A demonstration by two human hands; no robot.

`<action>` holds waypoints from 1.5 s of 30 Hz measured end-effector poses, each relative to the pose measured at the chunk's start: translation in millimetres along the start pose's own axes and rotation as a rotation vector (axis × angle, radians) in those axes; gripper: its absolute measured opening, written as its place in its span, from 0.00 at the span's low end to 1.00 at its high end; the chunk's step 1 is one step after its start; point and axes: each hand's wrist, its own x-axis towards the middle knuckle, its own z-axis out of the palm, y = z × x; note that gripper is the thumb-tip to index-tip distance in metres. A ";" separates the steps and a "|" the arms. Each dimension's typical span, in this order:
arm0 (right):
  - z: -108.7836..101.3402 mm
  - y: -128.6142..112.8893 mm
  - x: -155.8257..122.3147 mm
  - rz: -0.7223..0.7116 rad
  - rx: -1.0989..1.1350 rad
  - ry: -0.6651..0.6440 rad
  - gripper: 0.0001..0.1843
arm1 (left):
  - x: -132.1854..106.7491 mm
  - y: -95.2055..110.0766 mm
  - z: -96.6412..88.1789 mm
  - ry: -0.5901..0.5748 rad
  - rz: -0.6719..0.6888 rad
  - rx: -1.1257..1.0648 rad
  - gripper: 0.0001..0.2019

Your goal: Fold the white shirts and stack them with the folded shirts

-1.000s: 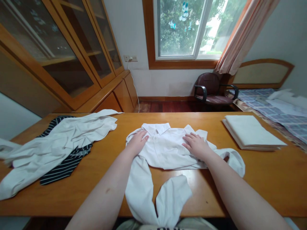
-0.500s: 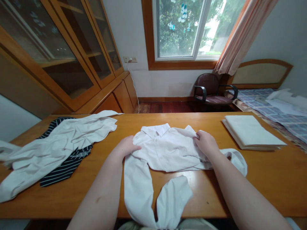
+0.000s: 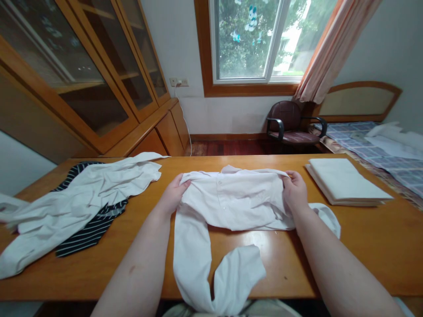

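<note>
A white button-up shirt (image 3: pixel 244 198) lies in front of me on the wooden table (image 3: pixel 139 264), its upper part pulled wide between my hands. My left hand (image 3: pixel 176 191) pinches the shirt at its left shoulder. At the opposite shoulder, my right hand (image 3: pixel 295 189) grips the cloth. The collar is mostly folded out of sight behind the raised upper edge. One sleeve (image 3: pixel 191 259) hangs down from the left side and bends back up near the table's front edge. Part of the other sleeve (image 3: pixel 328 220) shows beyond my right forearm.
On the left, another white garment (image 3: pixel 89 189) lies crumpled over a black striped cloth (image 3: pixel 89 233). A folded white stack (image 3: pixel 346 180) sits at the right. Beyond the table are a chair (image 3: pixel 294 123), a bed (image 3: pixel 380 136) and a glass-door cabinet (image 3: pixel 109 75).
Both hands have gripped the shirt's shoulders and lifted the upper edge. The right hand moved outward and up, the cloth is stretched wider, and the collar has tipped back out of sight.
</note>
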 end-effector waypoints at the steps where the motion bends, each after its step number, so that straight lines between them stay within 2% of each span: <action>1: -2.3 -3.7 -1.7 -0.056 -0.041 0.039 0.13 | -2.2 1.6 -1.1 -0.054 -0.037 -0.051 0.29; 5: -11.0 -15.9 -7.9 -0.265 -0.234 0.110 0.14 | -12.8 9.1 -8.9 -0.353 -0.193 -0.191 0.35; 7: -13.0 -18.4 -8.3 -0.287 -0.316 0.108 0.14 | -14.8 11.0 -11.6 -0.389 -0.210 -0.232 0.37; 10: -13.5 -18.1 -5.5 -0.265 -0.465 0.058 0.16 | -11.0 9.1 -10.6 -0.285 -0.182 -0.183 0.38; 12: -13.2 -16.1 -2.2 -0.281 -0.533 0.024 0.18 | -5.8 4.4 -6.9 -0.196 -0.151 -0.047 0.38; 16: -11.2 -7.8 5.8 -0.323 -0.626 0.020 0.21 | 4.6 -13.1 2.0 -0.046 -0.052 0.456 0.34; 19: -8.1 1.0 10.0 -0.278 -0.781 -0.043 0.26 | 12.0 -29.0 5.5 -0.026 -0.024 0.821 0.33; 21: -6.3 4.1 10.4 -0.290 -0.861 -0.061 0.27 | 15.6 -34.3 5.3 -0.011 -0.022 0.960 0.31; 24: -6.2 -1.1 6.7 -0.378 -0.848 -0.084 0.21 | 14.6 -26.1 3.2 0.132 0.034 1.059 0.26; 26: -7.6 -10.5 1.5 -0.374 -0.849 -0.184 0.19 | 8.3 -11.5 2.3 0.222 0.081 1.075 0.21; 27: -8.3 -16.1 -1.5 -0.352 -0.869 -0.261 0.22 | 3.8 -3.4 2.2 0.221 0.078 1.069 0.19; 29: -8.9 -26.5 -7.7 -0.313 -0.922 -0.434 0.27 | -5.9 10.4 2.9 0.113 -0.048 1.024 0.20; 31: -8.0 -33.7 -12.3 -0.313 -0.922 -0.583 0.27 | -14.2 17.4 3.9 -0.091 -0.238 0.968 0.24; 33: -5.9 -35.5 -14.2 -0.332 -0.883 -0.656 0.23 | -19.2 17.5 4.8 -0.278 -0.368 0.952 0.25; 34: -4.6 -34.2 -14.1 -0.342 -0.864 -0.677 0.21 | -20.4 15.9 5.3 -0.334 -0.388 0.963 0.24; 36: -2.3 -27.6 -12.4 -0.351 -0.847 -0.711 0.20 | -20.8 11.7 6.3 -0.367 -0.349 0.985 0.21; 40: 0.4 -8.0 -8.7 -0.307 -0.866 -0.779 0.27 | -19.4 6.4 9.4 -0.322 -0.176 0.971 0.19; 43: 1.2 0.6 -9.0 -0.268 -0.894 -0.783 0.36 | -18.9 4.2 12.7 -0.354 -0.113 0.974 0.32; 45: 1.7 1.7 -9.8 -0.302 -0.903 -0.793 0.43 | -17.6 1.3 14.9 -0.388 -0.158 0.999 0.43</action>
